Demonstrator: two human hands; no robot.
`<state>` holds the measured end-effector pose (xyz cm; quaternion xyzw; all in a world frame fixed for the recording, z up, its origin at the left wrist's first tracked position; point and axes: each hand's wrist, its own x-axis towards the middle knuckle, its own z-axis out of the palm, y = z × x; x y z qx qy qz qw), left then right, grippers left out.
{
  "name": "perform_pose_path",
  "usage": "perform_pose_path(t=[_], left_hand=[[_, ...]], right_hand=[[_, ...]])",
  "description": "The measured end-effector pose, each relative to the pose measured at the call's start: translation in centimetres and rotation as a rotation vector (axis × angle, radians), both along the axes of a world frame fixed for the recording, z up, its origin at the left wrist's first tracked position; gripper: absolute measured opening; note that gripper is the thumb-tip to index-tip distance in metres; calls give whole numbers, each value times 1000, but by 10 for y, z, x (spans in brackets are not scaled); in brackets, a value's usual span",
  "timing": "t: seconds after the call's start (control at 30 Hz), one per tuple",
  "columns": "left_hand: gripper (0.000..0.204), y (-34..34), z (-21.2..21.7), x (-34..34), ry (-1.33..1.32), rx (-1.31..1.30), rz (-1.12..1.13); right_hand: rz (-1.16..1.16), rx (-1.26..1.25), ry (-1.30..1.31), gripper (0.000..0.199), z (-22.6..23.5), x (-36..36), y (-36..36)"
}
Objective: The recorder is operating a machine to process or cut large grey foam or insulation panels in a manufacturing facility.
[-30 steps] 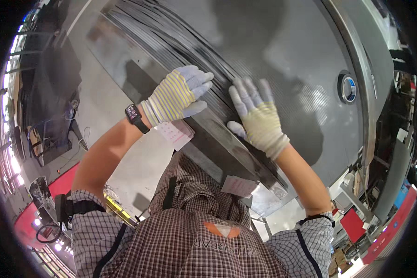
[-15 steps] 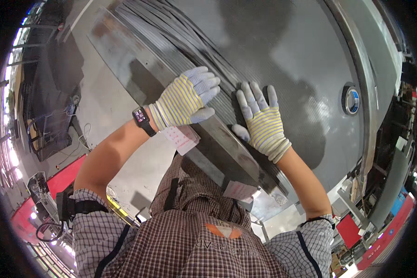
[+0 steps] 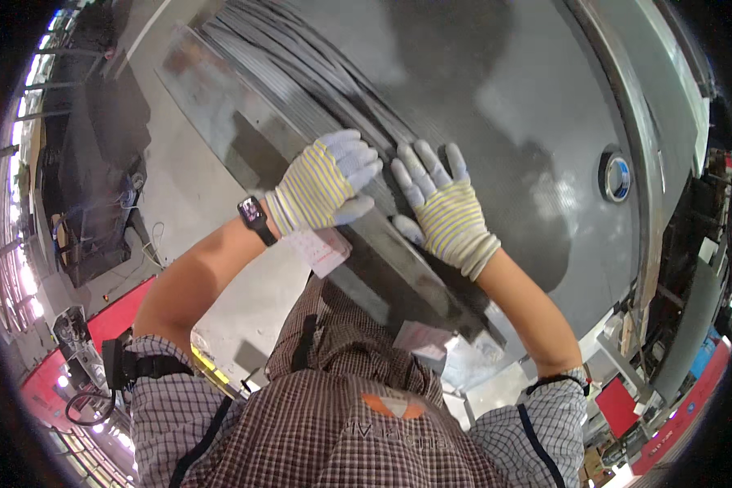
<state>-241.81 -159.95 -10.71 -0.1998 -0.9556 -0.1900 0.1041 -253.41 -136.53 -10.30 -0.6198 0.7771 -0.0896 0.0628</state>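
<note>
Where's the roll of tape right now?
In the head view, the roll of tape is toward the right side, on the grey surface, just left of the curved-looking metal rail and well right of the gloved right hand.

Right fingers (image 3: 414,168) now nearer left fingers (image 3: 355,159)

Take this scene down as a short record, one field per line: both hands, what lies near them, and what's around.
Left hand: striped glove, palm down over the metal beam, fingers together, thumb apart
Right hand: striped glove, fingers spread; firmness of contact unclear
Dark strips: long, thin, running from upper left toward the hands
Tape roll: dark outside, blue inside, at right on the grey surface
Papers: two, pinkish markings, near the beam's lower side
Watch: black, left wrist
</note>
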Motion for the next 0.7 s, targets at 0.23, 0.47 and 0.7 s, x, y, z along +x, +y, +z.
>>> perform_pose_path(t=[0.23,0.47,0.7], left_hand=[[60,-8,2,-5,-41,12,-5],[66,7,16,-19,-84,-112,94],[68,7,19,-19,-79,-61,127]], right_hand=[[-90,-58,2,84,1,-2,-13],[-17,-61,-36,85,-5,-4,-6],[-147,1,-13,86,10,10,29]])
